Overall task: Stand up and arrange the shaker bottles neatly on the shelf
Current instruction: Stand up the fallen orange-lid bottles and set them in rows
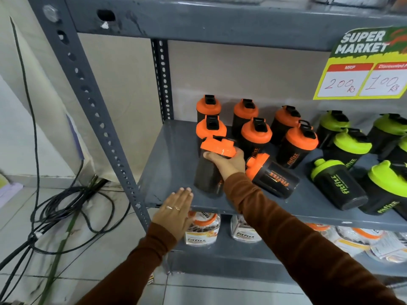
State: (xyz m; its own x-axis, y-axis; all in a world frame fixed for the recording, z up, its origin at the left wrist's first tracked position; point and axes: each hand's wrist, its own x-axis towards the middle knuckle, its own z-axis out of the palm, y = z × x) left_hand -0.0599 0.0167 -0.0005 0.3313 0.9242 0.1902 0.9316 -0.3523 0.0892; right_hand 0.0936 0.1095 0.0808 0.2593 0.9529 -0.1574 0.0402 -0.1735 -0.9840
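I grip orange-lid bottle under lid with right hand, fingers wrapped, tilting it upright on shelf front, left of fallen bottle. Left hand flat, fingers together, bracing shelf edge.

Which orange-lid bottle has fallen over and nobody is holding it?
The orange-lidded bottle lying on its side by the right hand. The other orange ones stand upright or are held.

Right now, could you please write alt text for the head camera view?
The right hand grips an orange-lidded shaker at the front of a grey shelf, while the left hand lies open at its edge. Another orange shaker lies toppled nearby; green-lidded shakers sit to the right.
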